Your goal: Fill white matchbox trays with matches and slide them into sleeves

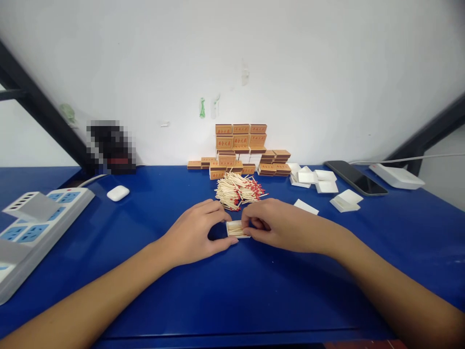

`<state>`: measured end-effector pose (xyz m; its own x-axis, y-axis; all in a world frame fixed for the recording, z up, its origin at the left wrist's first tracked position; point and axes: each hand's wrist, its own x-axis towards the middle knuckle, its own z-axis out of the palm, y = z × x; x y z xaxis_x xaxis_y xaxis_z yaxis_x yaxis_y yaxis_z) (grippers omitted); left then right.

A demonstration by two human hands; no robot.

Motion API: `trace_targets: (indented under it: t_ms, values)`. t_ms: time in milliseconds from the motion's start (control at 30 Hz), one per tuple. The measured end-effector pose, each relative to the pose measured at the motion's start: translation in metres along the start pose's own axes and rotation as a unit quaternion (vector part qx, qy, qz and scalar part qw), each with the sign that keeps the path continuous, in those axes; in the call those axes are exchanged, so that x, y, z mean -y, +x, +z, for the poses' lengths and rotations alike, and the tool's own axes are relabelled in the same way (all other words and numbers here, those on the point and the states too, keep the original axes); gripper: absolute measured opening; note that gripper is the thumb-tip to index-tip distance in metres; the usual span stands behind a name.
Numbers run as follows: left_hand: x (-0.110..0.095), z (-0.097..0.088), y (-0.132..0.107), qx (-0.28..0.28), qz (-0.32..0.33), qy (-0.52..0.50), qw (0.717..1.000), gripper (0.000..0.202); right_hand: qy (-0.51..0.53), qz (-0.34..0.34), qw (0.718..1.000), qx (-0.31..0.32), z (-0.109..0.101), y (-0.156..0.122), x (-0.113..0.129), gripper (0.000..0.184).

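A small white matchbox tray (pixel 236 229) with matches lying in it sits on the blue table (pixel 232 291) between my hands. My left hand (pixel 198 232) curls round the tray's left end, thumb and fingertips pinching it. My right hand (pixel 272 225) is closed over the tray's right end, fingers pressed on the matches. Just behind lies a loose pile of red-tipped matches (pixel 238 190).
Stacked orange matchboxes (pixel 240 150) stand against the wall. Empty white trays (pixel 319 186) lie to the right, with a phone (pixel 356 178) and a white charger (pixel 395 175) beyond. A power strip (pixel 32 228) and a white earbud case (pixel 118 193) lie at the left.
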<state>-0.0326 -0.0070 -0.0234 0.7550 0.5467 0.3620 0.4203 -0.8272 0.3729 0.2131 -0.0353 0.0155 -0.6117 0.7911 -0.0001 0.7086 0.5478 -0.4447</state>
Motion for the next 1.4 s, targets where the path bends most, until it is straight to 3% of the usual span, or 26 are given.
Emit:
trace_targets:
  t_ms: [400, 900, 1400]
  values:
    - [-0.004, -0.001, 0.001, -0.001, 0.006, -0.004, 1.0, 0.023, 0.005, -0.012, 1.0, -0.017, 0.007, 0.003, 0.006, 0.012]
    - [-0.004, -0.001, 0.0, 0.019, -0.004, -0.001, 1.0, 0.025, 0.003, 0.023, 1.0, -0.019, 0.008, 0.007, 0.011, 0.016]
    - [-0.005, -0.003, -0.001, 0.021, -0.001, 0.0, 1.0, 0.024, 0.011, 0.0, 1.0, -0.023, 0.01, 0.008, 0.009, 0.012]
